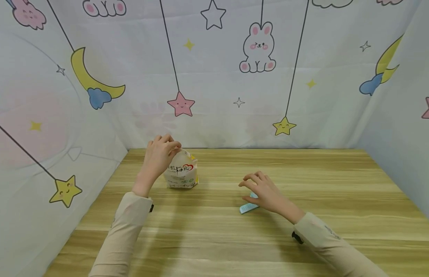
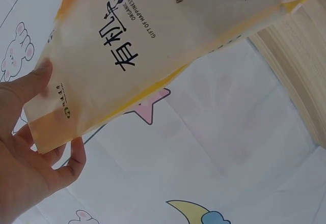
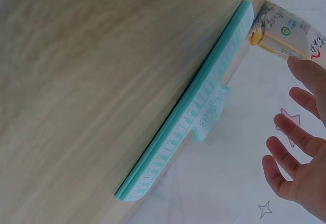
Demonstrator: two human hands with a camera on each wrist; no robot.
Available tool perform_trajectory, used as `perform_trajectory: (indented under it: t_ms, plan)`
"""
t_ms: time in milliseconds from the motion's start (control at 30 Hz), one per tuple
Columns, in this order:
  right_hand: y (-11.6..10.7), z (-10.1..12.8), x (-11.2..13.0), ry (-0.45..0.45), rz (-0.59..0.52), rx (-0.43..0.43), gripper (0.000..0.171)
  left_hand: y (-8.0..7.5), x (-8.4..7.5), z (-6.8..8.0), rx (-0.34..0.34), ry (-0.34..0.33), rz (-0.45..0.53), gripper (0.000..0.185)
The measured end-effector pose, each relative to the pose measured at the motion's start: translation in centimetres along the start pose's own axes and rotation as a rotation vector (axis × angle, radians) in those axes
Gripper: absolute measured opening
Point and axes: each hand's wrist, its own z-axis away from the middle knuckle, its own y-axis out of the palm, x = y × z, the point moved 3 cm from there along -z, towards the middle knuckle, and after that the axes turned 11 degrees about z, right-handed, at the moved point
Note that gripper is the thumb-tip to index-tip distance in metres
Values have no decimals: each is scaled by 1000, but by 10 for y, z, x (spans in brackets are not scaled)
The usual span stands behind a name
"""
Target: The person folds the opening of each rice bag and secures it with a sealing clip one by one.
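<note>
My left hand pinches the top corner of a cream paper milk powder bag, which stands upright at the back left of the table. In the left wrist view the thumb presses the front of the bag, with the fingers behind it. A pale teal sealing clip lies flat on the table, partly hidden under my right hand. That hand hovers over the clip with its fingers spread and loosely bent, holding nothing. The right wrist view shows the clip's long ridged bar and its wide press tab.
Both things are on a wood-grain table. A white cloth printed with stars, moons and rabbits hangs right behind its back edge and along the sides. Dark straps show at the sleeve cuffs.
</note>
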Motion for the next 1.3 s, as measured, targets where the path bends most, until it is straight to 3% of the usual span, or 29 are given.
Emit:
perform_trajectory:
  t_ms: [500, 767, 1067, 1300]
  plan:
    - [4, 7, -4, -52, 13, 103, 29, 0, 0, 0, 2, 0, -5, 11]
    - [5, 10, -7, -74, 66, 181, 38, 0, 0, 0, -1, 4, -4, 12]
    - [8, 14, -13, -32, 67, 301, 42, -1, -1, 0, -2, 5, 0, 12]
    - [11, 17, -16, -30, 68, 326, 44, 0, -1, 0, -1, 0, 3, 12]
